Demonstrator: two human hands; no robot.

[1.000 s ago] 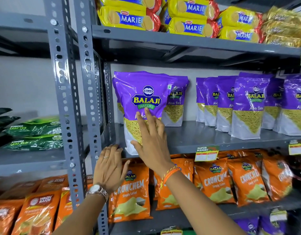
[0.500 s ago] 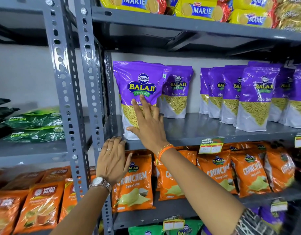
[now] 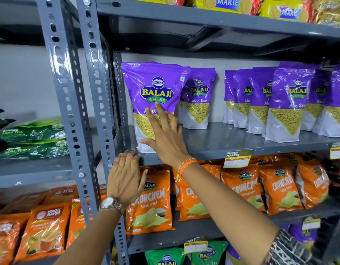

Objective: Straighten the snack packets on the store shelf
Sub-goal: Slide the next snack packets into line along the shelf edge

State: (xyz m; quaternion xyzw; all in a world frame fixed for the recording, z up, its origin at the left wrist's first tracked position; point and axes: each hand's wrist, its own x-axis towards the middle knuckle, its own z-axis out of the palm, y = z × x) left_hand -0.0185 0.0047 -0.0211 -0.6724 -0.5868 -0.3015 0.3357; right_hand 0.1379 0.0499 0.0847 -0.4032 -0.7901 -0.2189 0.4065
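Observation:
A purple Balaji Aloo Sev packet (image 3: 155, 88) stands upright at the left end of the grey middle shelf (image 3: 213, 144). My right hand (image 3: 165, 136) lies flat against its lower front, fingers spread, thumb near its bottom edge. My left hand (image 3: 125, 178) rests open on the shelf's front lip just below the packet's left corner, holding nothing. A second purple packet (image 3: 199, 98) stands behind and to the right. A row of several more purple packets (image 3: 286, 104) stands further right.
Two grey perforated uprights (image 3: 96, 111) stand just left of the packet. Orange Crunchem packets (image 3: 152, 201) hang on the shelf below. Yellow Marie biscuit packs (image 3: 226, 2) lie on the shelf above. Green tea packs (image 3: 33, 138) lie on the left rack. Price tags (image 3: 236, 159) clip the shelf edge.
The front purple packet has gone back from the shelf edge and stands straighter. My right hand has slid up its front. My left hand has risen to the shelf lip.

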